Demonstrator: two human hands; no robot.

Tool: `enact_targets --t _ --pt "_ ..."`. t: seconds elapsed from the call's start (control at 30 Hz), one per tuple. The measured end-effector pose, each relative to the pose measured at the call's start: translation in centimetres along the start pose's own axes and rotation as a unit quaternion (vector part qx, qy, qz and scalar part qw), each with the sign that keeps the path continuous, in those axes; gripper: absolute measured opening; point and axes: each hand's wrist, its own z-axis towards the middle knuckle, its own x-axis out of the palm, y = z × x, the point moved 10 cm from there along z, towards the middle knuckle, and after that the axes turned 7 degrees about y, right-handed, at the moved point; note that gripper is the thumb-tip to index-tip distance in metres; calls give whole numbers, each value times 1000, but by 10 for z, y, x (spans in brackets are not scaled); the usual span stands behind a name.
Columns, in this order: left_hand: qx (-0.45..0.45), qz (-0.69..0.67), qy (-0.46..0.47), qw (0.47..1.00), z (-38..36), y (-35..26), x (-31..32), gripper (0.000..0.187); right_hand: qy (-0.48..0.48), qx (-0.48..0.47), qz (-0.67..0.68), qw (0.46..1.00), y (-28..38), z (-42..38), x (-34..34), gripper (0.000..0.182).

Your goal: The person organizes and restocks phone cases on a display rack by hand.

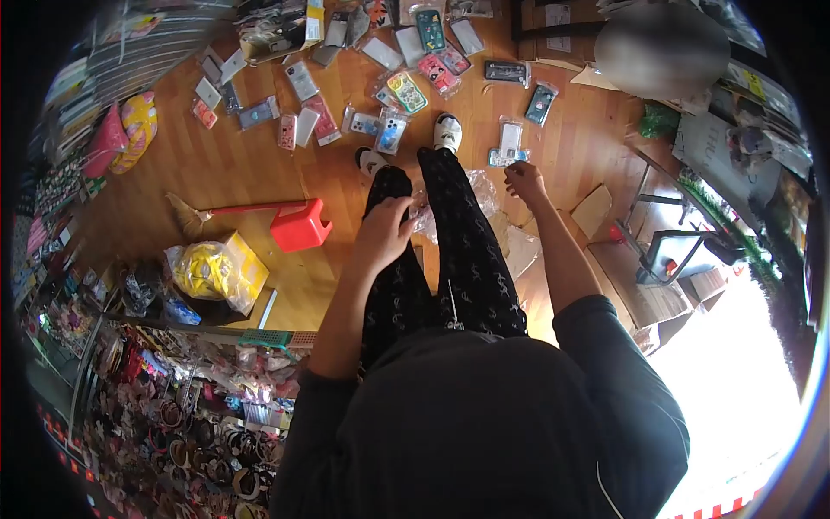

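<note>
On the floor of what looks like a packed little shop (head cam is all I've got, btw), I'm seeing loads of bagged phone cases (pixel 406 92) spread past the wearer's shoes (pixel 448 132). L hand (pixel 387 232) is over the L leg, loosely spread w/ thumb apart from the fingers; crumpled clear plastic (pixel 484 192) lies around the R leg, and tbh I can't tell if the L fingertips touch it. R hand (pixel 525 182) is out past the R knee, fingers curled in, so dunno if anything's pinched there. Just beyond it there's a white case (pixel 510 136) lying across a blue pkg (pixel 499 159), nearest stuff to that hand.

Over on the L: red dustpan (pixel 298 227), broom (pixel 184 214) by its handle end, then a yellow box (pixel 248 270) next to a clear bag w/ yellow stuff (pixel 203 272) in it. On the R, a flat cardboard piece (pixel 592 213) on the wood floor (pixel 320 177).
</note>
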Motion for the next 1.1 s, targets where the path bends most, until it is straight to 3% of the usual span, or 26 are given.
enact_targets --t 0.2,0.37,0.43,0.57,0.7,0.77,0.9,1.1 --pt "22 -57 7 998 43 6 48 28 -17 -72 -49 996 25 67 -20 22" --pt "-40 -160 30 986 78 62 88 24 -35 -48 -120 991 -1 167 -22 20" --pt "-45 -206 9 977 94 92 102 23 -84 -123 -243 959 15 207 -19 19" --pt "-63 -224 -35 972 119 155 133 22 -181 -162 -314 918 57 274 -15 22" --pt "-132 -315 -10 940 138 206 172 21 -234 -116 -328 908 73 366 -17 30" --pt "-156 -352 -7 923 143 227 199 21 -269 -158 -408 858 97 400 -12 41" --pt "-180 -413 -4 893 158 246 236 21 -325 -97 -383 859 114 453 -12 53" --pt "-181 -494 -6 850 183 256 269 20 -428 -191 -394 791 135 508 -12 82"
